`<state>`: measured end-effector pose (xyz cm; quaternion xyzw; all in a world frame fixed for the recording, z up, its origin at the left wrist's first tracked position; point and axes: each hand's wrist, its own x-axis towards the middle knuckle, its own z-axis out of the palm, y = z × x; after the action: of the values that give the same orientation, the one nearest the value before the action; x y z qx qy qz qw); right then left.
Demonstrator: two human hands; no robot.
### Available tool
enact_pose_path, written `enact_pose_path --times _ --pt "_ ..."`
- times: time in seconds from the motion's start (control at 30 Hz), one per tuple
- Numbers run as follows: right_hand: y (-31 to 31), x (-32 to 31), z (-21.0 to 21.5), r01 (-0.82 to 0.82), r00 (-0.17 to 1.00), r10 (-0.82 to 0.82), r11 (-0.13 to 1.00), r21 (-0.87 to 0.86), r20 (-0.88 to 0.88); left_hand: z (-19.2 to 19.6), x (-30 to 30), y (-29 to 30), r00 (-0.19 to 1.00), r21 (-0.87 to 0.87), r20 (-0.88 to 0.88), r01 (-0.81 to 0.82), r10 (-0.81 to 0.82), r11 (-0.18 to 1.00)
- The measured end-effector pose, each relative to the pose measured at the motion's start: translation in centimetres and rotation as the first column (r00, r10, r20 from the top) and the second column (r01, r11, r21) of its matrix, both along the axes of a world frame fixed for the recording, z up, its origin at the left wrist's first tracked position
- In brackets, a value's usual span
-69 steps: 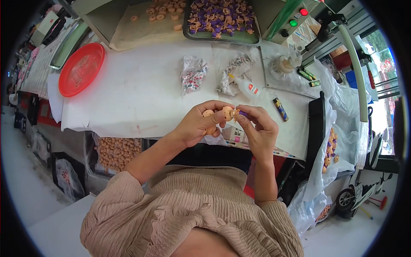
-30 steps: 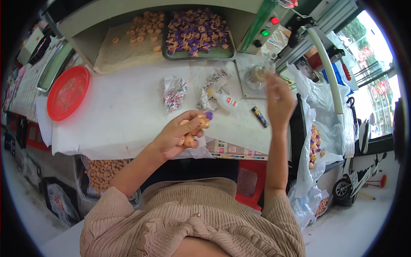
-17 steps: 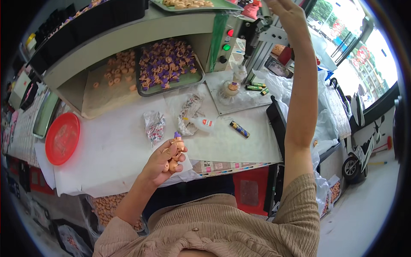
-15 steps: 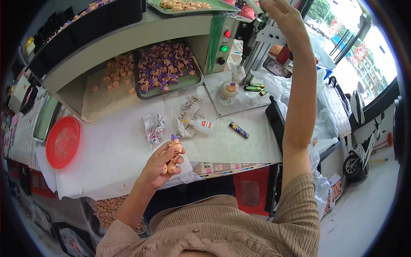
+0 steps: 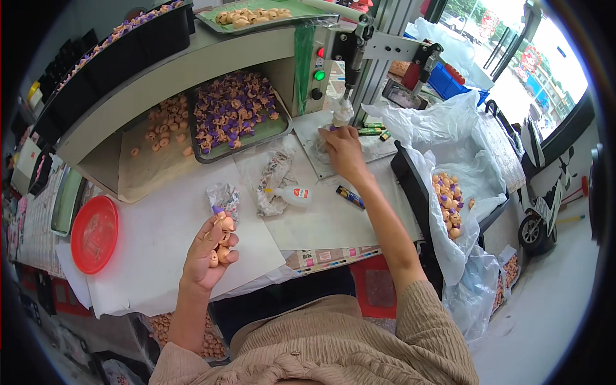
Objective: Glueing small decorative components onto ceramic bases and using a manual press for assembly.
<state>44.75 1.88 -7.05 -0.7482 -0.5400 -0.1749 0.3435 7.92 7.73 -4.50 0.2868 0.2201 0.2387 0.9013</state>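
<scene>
My left hand (image 5: 206, 256) is raised over the near left of the white-papered table. Its fingers are wrapped round several small peach-coloured doll heads (image 5: 224, 239), the top one with a purple tip (image 5: 217, 210). At the hand press (image 5: 354, 54), my right hand (image 5: 345, 153) reaches under the cloth-wrapped ram (image 5: 342, 110). Its fingertips close round a small purple-tipped piece in the fixture on the metal base plate (image 5: 322, 168). Most of that piece and its holder is hidden behind the hand.
A tray of purple-and-peach pieces (image 5: 237, 115) sits in the lit-button cabinet. On the table lie a glue bottle (image 5: 296, 195), crumpled cloth (image 5: 274, 186), a lighter-like tube (image 5: 350, 197) and a red basin (image 5: 95, 234). A plastic-lined bin of pieces (image 5: 448, 202) stands at right.
My right hand has come down from the raised press lever to the fixture. My left hand keeps its doll heads. The view has shifted, exposing the bin at right.
</scene>
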Motion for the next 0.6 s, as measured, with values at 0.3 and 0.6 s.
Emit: enact_pose_path --times 0.3,0.6 --pt "-8.7 -1.0 3.7 0.301 0.950 -0.251 0.894 0.331 -0.185 0.4 1.6 1.0 0.998 0.079 -0.026 0.066 -0.064 0.995" --pt "-19.8 -0.1 5.1 0.734 0.648 -0.760 0.606 0.307 -0.052 3.5 8.2 3.7 0.964 0.416 -0.263 0.147 -0.036 0.897"
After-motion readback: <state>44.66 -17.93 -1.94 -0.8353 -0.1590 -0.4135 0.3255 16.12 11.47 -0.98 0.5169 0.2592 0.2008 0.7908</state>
